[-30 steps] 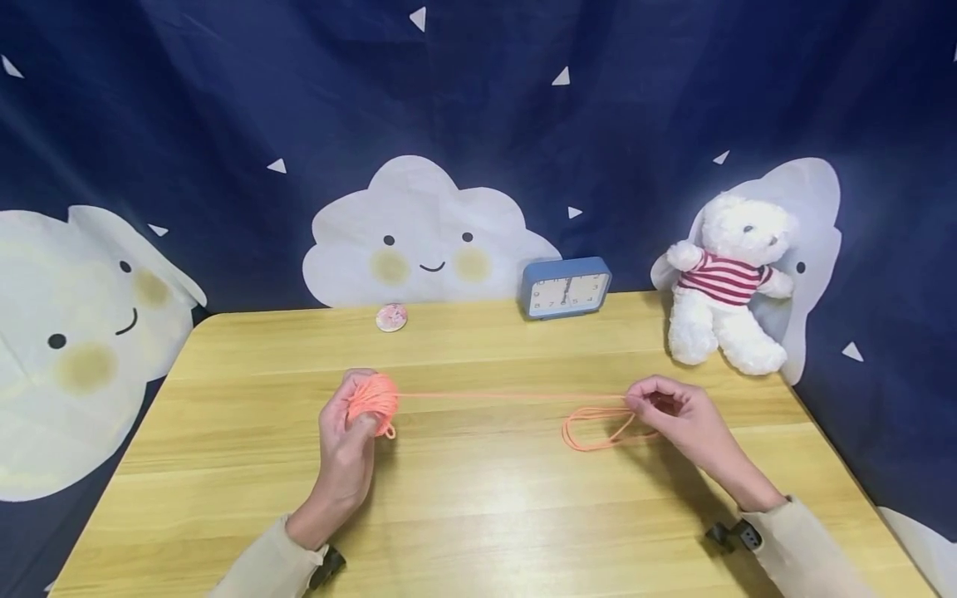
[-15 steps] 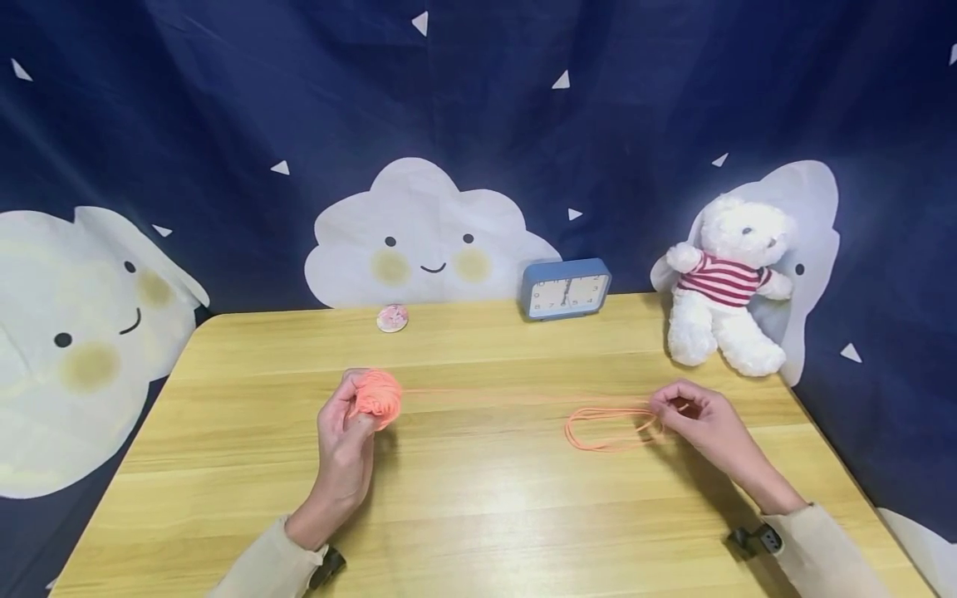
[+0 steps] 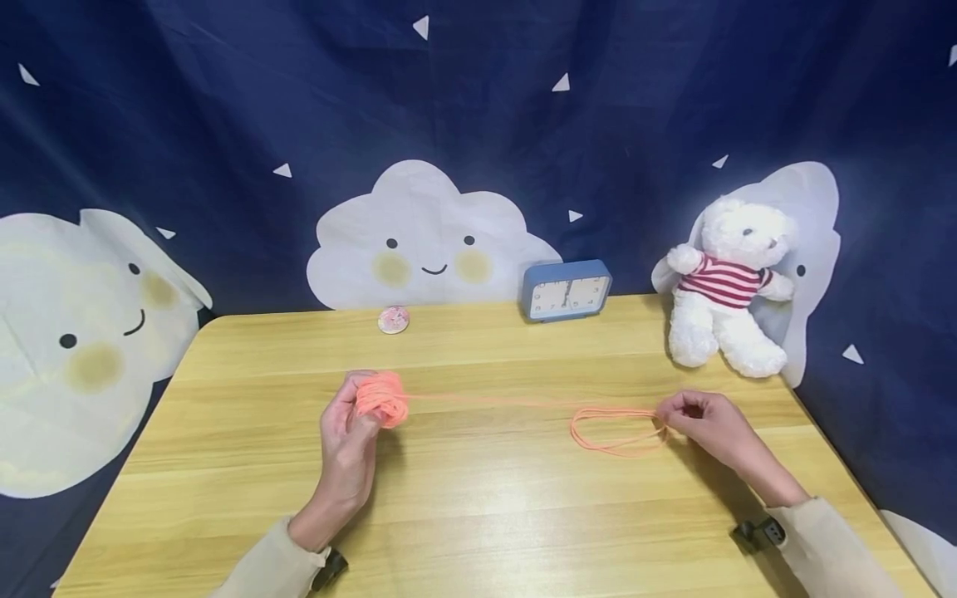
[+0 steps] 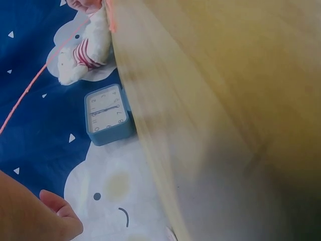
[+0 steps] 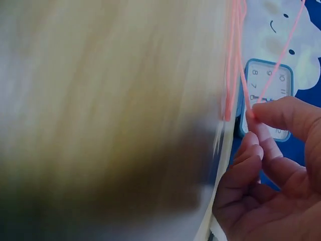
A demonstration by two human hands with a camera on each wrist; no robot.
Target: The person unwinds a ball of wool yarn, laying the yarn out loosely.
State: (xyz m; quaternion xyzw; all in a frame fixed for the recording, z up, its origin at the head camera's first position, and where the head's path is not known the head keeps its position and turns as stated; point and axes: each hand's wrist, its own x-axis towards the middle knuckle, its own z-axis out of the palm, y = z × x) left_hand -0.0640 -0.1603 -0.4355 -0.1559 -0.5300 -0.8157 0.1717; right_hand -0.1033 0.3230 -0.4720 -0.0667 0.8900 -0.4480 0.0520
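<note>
My left hand (image 3: pixel 348 444) grips a small ball of coral yarn (image 3: pixel 383 399) above the left half of the table, thumb in front. From the ball a single strand (image 3: pixel 486 402) runs across to my right hand (image 3: pixel 709 425), which pinches it between thumb and forefinger. Loose loops of the same yarn (image 3: pixel 609 449) lie on the table just left of the right hand. In the right wrist view the pinched yarn (image 5: pixel 254 114) shows at the fingertips, the other fingers curled in. The left wrist view shows part of the left hand (image 4: pixel 55 213), with the ball out of sight.
A blue clock (image 3: pixel 566 291) stands at the table's back edge. To its left lies a round pink-patterned disc (image 3: pixel 393 320). A white teddy bear (image 3: pixel 723 282) in a striped shirt sits at the back right. Behind the wooden table (image 3: pixel 478 523) hangs a dark blue cloud-print curtain (image 3: pixel 478 108).
My right hand has moved right and slightly toward me, drawing the strand along. The yarn ball has turned in my left hand, which stays nearly in place.
</note>
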